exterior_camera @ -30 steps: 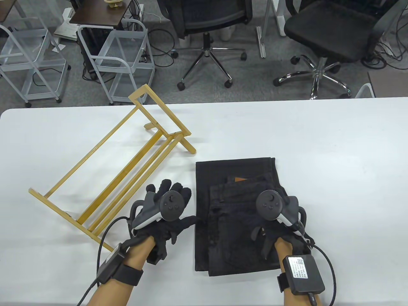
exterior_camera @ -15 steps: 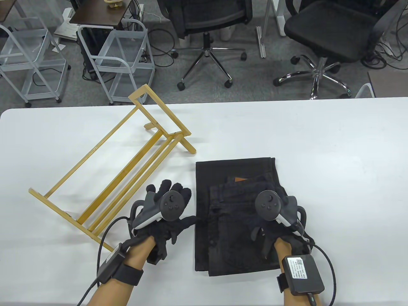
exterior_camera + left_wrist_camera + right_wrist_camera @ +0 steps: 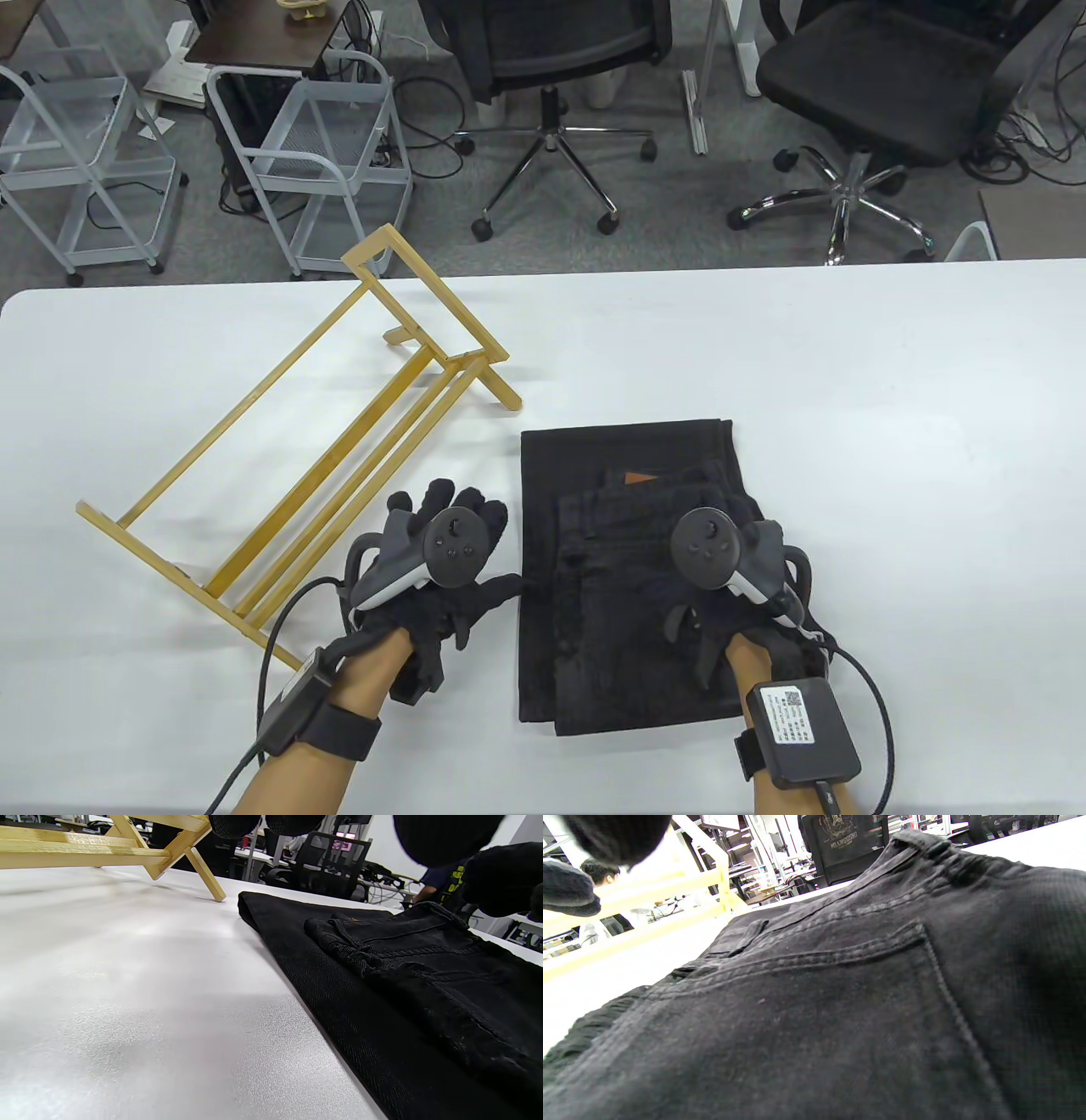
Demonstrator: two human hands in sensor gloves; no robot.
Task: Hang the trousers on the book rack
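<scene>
The folded trousers are pressed flat under the right hand, not gripped yet, while the left hand rests open beside them, so both side edges should be pinched firmly before they are lifted to the rack.

Black-gloved left hand, bare forearms

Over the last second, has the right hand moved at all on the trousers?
Yes, slightly. The right hand has slid toward the left, judged against the tan patch on the folded trousers, which lie unmoved.
</scene>
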